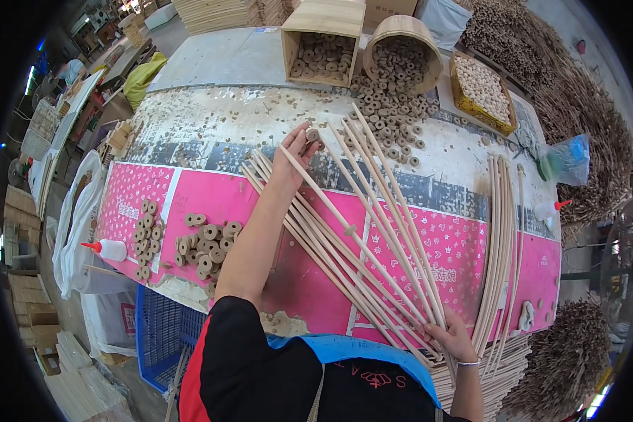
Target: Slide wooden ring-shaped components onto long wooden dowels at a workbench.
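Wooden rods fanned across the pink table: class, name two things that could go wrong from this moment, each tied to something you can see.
1. The right hand pins many rods at one end only; the fan could slip and roll off the table edge.
2. The left hand pinches a small ring at a rod tip; it might drop among the loose rings.

Beyond the left hand (293,156) stand a wooden box (323,39) and tipped round tub (403,49), discs (390,116) spilling toward it. A fan of rods (359,243) runs back to the right hand (454,337). Left of the forearm lie disc piles (204,246) and a glue bottle (105,249).
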Tool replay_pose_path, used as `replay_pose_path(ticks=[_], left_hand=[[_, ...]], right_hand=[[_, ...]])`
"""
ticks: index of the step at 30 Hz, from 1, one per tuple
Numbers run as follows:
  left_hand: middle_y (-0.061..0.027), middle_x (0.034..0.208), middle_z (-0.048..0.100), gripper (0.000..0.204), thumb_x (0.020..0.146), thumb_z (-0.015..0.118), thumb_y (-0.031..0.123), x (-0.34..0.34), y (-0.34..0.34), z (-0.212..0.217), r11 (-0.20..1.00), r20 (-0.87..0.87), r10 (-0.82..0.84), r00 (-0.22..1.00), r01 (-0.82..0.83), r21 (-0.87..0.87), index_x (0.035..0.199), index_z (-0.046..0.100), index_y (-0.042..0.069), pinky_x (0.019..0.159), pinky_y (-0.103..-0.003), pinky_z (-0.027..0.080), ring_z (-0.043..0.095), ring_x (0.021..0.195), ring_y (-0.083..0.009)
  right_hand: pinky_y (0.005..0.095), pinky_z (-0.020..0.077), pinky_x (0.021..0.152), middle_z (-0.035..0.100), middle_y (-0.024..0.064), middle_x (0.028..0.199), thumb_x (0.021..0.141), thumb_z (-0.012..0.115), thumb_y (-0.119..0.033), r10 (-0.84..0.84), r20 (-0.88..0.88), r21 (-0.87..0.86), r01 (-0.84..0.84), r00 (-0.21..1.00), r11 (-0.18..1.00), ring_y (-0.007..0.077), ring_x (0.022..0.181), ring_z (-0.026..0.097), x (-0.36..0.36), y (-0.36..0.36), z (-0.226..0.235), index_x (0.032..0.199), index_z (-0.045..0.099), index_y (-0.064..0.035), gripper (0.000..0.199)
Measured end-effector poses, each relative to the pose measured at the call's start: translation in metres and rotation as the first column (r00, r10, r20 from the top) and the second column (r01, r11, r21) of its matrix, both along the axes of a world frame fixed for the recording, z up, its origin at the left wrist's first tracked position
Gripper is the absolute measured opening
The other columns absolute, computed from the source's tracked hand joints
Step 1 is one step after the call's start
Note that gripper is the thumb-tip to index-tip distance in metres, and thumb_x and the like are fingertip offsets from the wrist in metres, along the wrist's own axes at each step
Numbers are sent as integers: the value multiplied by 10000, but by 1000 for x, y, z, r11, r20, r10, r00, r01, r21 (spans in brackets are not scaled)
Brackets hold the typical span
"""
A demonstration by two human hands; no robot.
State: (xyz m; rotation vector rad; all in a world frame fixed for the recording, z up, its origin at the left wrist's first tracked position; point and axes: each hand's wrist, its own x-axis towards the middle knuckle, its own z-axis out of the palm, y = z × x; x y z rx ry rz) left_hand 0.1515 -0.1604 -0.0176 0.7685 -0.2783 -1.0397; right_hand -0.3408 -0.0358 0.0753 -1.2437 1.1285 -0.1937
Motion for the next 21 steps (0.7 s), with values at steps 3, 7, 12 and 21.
replay_pose_path(ticks=[3, 7, 12, 21], left_hand=[[-111, 1122, 687, 325, 1007, 619, 162, 5, -6, -10, 998, -80, 42, 996, -39, 49, 1297, 594, 18, 865, -262, 603, 680, 982, -165], [-124, 1111, 685, 324, 1013, 604, 150, 8, -8, -22, 998, -161, 35, 986, -27, 48, 1307, 581, 15, 876, -268, 610, 683, 986, -178], [-134, 1204, 660, 354, 1027, 573, 134, 9, -11, -25, 997, -107, 50, 993, -43, 71, 1366, 542, 36, 906, -262, 599, 682, 1034, -195], [-149, 1272, 636, 402, 1024, 562, 90, 9, -8, -14, 1000, -22, -19, 1000, 18, -22, 1410, 495, 2, 952, -289, 577, 668, 1109, -221]], right_hand=[[248, 541, 685, 709, 95, 946, 948, 634, -14, 7, 16, -4, -7, 1000, 1000, 128, 842, 689, -1, 2, 0, 1338, 515, 26, 410], [248, 542, 684, 717, 101, 961, 948, 635, -16, -16, 7, 47, 16, 1000, 999, 127, 833, 689, -3, 3, 2, 1337, 519, 23, 407], [240, 537, 670, 722, 94, 938, 941, 647, -28, -17, 24, 63, 15, 1000, 998, 114, 778, 672, -9, 7, 0, 1304, 545, 18, 380], [242, 545, 669, 708, 75, 935, 936, 648, -32, -29, 13, 101, 28, 999, 995, 102, 759, 657, -6, 6, 0, 1305, 556, 12, 383]])
